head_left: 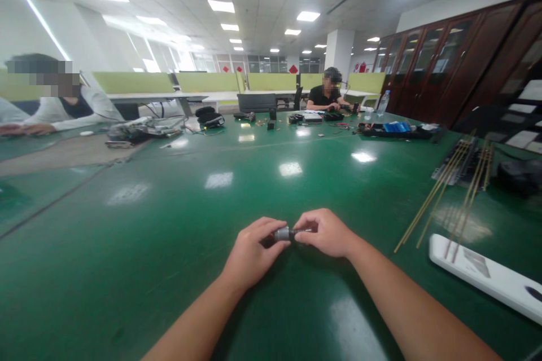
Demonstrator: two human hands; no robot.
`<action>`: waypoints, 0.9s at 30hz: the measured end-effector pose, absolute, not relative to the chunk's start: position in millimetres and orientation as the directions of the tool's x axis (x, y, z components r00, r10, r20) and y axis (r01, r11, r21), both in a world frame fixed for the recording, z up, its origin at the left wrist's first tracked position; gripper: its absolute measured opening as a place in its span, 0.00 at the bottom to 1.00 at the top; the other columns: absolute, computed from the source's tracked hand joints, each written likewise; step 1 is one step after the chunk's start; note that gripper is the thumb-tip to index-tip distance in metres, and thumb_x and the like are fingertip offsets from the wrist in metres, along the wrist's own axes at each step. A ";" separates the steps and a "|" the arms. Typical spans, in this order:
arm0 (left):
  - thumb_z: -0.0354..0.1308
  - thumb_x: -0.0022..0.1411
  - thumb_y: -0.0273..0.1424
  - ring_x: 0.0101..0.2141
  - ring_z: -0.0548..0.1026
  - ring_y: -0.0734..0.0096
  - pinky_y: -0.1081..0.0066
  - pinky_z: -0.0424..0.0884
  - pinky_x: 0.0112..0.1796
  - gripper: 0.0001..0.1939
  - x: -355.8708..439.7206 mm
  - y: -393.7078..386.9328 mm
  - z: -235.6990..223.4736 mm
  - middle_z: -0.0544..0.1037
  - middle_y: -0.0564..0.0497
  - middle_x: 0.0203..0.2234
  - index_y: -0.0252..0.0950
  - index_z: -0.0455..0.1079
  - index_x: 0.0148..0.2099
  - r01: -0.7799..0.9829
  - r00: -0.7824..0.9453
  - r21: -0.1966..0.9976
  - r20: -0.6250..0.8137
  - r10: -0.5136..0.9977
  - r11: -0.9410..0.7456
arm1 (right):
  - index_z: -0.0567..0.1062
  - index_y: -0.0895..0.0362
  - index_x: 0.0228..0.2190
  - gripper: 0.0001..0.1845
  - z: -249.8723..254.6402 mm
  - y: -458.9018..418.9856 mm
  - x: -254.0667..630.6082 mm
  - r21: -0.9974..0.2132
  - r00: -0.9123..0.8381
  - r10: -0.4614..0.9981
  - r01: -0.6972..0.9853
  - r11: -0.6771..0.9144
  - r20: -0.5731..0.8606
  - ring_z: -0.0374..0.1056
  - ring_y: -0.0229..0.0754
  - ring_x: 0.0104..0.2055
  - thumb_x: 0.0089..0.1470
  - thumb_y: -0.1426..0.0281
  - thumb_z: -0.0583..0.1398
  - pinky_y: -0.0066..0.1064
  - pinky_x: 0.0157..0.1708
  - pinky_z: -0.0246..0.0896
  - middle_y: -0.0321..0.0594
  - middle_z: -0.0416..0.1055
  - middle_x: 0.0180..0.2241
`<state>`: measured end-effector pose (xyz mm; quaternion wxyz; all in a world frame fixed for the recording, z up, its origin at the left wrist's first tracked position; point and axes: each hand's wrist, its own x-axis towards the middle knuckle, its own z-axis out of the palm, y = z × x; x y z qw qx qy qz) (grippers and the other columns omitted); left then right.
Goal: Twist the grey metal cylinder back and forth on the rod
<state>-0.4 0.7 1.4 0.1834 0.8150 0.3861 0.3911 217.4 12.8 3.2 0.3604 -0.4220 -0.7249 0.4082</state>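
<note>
In the head view, my left hand (pixel 256 248) is closed round a small silver-grey cylinder (pixel 282 233) that looks like a small motor. Its right end is dark. From that end a thin, rod-like piece (pixel 309 230) runs to the right, and my right hand (pixel 325 232) pinches it between thumb and fingers. Both hands are close together, low over the green table (pixel 190 203). My fingers cover part of both pieces, so I cannot tell how they join.
To the right lie thin yellowish sticks (pixel 436 192) and a long white case (pixel 486 279). Across the table stand a water bottle (pixel 383 104), a dark tray with blue items (pixel 396 128) and black pouches (pixel 209 117). One person sits at far left, another across the table.
</note>
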 end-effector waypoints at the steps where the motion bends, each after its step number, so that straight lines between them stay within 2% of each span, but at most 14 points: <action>1: 0.64 0.60 0.29 0.39 0.75 0.66 0.69 0.72 0.42 0.13 -0.4 0.5 1.4 0.77 0.49 0.40 0.41 0.75 0.49 0.486 0.394 0.601 0.497 0.773 -0.635 | 0.80 0.59 0.30 0.05 3.0 13.0 217.4 -0.899 -0.385 0.906 0.313 0.307 0.175 0.68 0.37 0.26 0.47 0.72 0.65 0.27 0.28 0.60 0.36 0.74 0.24; 27: 0.64 0.59 0.29 0.36 0.75 0.68 0.71 0.73 0.39 0.14 -2.3 2.2 2.7 0.77 0.49 0.40 0.41 0.75 0.49 0.493 0.371 0.587 0.526 0.765 -0.642 | 0.78 0.60 0.32 0.06 2.2 14.0 218.2 -0.917 -0.376 0.919 0.316 0.245 0.116 0.68 0.37 0.24 0.50 0.72 0.62 0.26 0.26 0.62 0.36 0.73 0.22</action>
